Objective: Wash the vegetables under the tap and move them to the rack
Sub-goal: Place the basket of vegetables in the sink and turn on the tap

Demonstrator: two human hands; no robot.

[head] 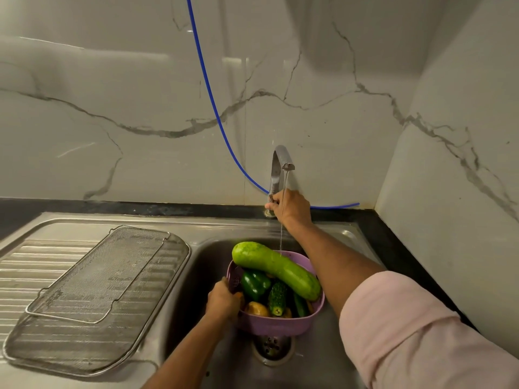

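A purple plastic colander (276, 325) sits in the steel sink (202, 265), over the drain. It holds a long pale-green bottle gourd (276, 269) lying across its rim, a green capsicum (254, 284), a bitter gourd (277, 299), a yellowish vegetable (257, 309) and others partly hidden. My left hand (223, 300) grips the colander's left rim. My right hand (292, 209) holds the handle at the base of the chrome tap (279, 167). A thin stream of water runs from the spout onto the gourd. A wire mesh rack (98, 299) lies on the draining board at the left.
The ribbed steel draining board (36, 265) lies under the rack. A blue hose (209, 88) hangs down the marble wall to behind the tap. A black counter edge (393, 234) borders the sink at the right. The drain strainer (272, 349) shows below the colander.
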